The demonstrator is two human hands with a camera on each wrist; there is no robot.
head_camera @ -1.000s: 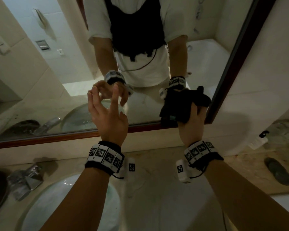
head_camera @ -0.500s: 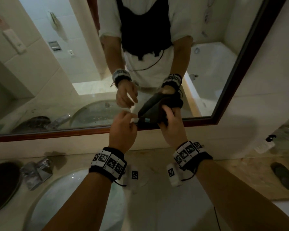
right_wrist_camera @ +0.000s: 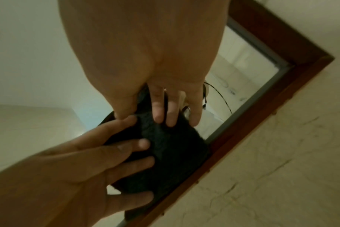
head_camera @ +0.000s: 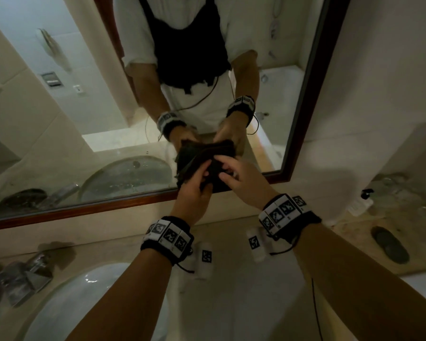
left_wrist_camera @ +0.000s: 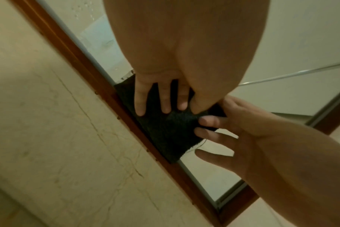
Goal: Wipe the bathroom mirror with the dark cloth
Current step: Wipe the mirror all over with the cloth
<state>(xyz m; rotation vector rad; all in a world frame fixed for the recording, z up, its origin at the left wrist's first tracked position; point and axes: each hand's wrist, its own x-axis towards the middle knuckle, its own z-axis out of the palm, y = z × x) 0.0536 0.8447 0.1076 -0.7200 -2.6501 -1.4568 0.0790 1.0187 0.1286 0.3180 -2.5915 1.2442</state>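
The dark cloth (head_camera: 208, 166) is bunched just in front of the mirror (head_camera: 96, 107), low down by its wooden frame (head_camera: 84, 209) and left of the lower right corner. My left hand (head_camera: 202, 175) grips the cloth's left side with fingers laid over it. My right hand (head_camera: 228, 172) grips its right side. In the left wrist view the left hand (left_wrist_camera: 165, 106) lies over the cloth (left_wrist_camera: 165, 132) and the right hand (left_wrist_camera: 210, 130) pinches its edge. In the right wrist view the right hand (right_wrist_camera: 161, 116) and the left hand (right_wrist_camera: 138, 153) both hold the cloth (right_wrist_camera: 175, 145).
Below my arms lies a stone counter (head_camera: 231, 291) with a white basin (head_camera: 84, 303) and a chrome tap (head_camera: 27, 271) at the left. A dark oval dish (head_camera: 389, 244) and a small pump bottle (head_camera: 359, 205) stand at the right. A white wall borders the mirror's right side.
A second ago my right hand alone pressed the cloth on the glass and my left hand hung open. The left hand came over, and both hands now hold the cloth, further left.
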